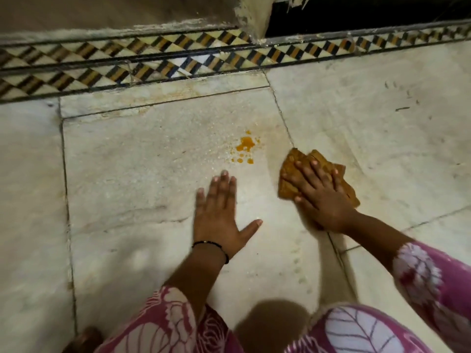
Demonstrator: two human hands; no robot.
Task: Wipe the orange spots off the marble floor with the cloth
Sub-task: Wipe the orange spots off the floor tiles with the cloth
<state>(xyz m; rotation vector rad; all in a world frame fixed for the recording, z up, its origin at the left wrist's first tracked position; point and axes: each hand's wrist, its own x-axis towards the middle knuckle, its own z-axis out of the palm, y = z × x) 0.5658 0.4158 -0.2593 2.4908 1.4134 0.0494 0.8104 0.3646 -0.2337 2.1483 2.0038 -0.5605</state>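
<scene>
A cluster of orange spots (245,147) lies on the pale marble floor (142,174), one larger blot with small drops below it. A folded orange-brown cloth (293,164) rests on the floor to the right of the spots, a short gap away. My right hand (322,197) presses flat on top of the cloth, fingers spread. My left hand (221,215) lies flat on the bare marble below the spots, fingers apart and holding nothing. A thin black bracelet circles the left wrist.
A patterned tile border (178,59) in black, orange and white runs across the far side, with a wall base and a dark opening (356,14) behind it. Dark grout joints (66,200) divide the slabs. My pink floral clothing (356,332) fills the bottom edge.
</scene>
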